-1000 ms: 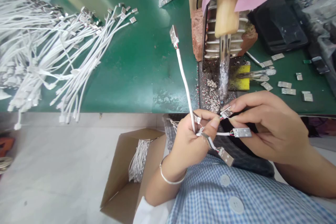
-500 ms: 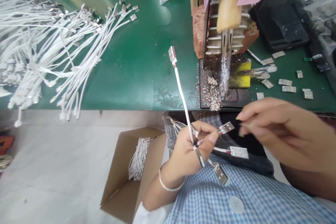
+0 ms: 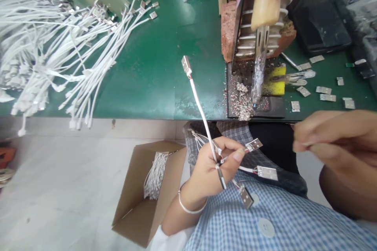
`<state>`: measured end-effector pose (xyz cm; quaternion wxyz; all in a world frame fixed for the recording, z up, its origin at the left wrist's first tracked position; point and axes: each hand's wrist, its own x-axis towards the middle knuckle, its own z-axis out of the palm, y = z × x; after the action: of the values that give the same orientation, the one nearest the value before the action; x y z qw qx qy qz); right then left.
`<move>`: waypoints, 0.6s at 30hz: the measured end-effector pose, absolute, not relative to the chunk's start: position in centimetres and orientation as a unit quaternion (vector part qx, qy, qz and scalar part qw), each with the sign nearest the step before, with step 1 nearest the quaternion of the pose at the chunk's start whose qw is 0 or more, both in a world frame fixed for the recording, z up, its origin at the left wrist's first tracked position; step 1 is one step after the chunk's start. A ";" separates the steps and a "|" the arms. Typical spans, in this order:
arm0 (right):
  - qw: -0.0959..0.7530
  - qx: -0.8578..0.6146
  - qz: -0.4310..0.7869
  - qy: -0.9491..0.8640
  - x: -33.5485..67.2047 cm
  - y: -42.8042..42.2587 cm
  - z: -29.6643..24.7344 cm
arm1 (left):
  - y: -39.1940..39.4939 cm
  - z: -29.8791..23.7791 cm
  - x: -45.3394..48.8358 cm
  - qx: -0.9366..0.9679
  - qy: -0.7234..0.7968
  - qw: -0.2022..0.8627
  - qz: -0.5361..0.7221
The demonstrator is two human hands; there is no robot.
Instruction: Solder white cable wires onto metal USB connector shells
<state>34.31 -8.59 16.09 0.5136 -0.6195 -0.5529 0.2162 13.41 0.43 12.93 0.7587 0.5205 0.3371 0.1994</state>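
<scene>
Several white USB cables (image 3: 201, 107) are gripped in my left hand (image 3: 216, 168), their metal plugs fanning out in different directions. One cable stands up with its USB plug (image 3: 186, 66) near the table edge. Another plug (image 3: 253, 145) pokes out past my thumb, and a third plug (image 3: 266, 173) lies just below it. Thin coloured wires show behind the plugs. To the right and apart from the cables, my right hand (image 3: 338, 149) is closed with thumb and fingertips pinched together. Whether anything sits in that pinch is hidden by blur.
A soldering iron (image 3: 260, 62) with wooden handle rests at a coil stand over a solder-littered dark tray (image 3: 271, 111) with a yellow sponge (image 3: 278, 81). Loose metal plugs (image 3: 328, 97) lie right. Cable bundles (image 3: 85, 66) cover the table's left. A cardboard box (image 3: 129, 211) holds cables below.
My right hand has moved right, away from the plugs in my left hand. The upright cable now leans further left. The whole view has shifted slightly.
</scene>
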 end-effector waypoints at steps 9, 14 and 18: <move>0.451 -0.570 0.223 -0.649 33.2 -7.0 14.4 | 0.3 12.8 13.7 0.549 0.336 0.745 0.172; 0.465 -0.552 0.248 -0.646 33.1 -7.0 14.9 | 0.1 13.0 13.6 0.620 0.312 0.699 0.169; 0.406 -0.522 0.263 -0.703 33.4 -6.9 15.4 | 0.5 12.6 13.7 0.719 0.213 0.643 0.157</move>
<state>33.36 -6.87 15.40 0.4058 -0.5220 -0.7028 0.2626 13.67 0.48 12.56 0.6431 0.7188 0.2125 0.1570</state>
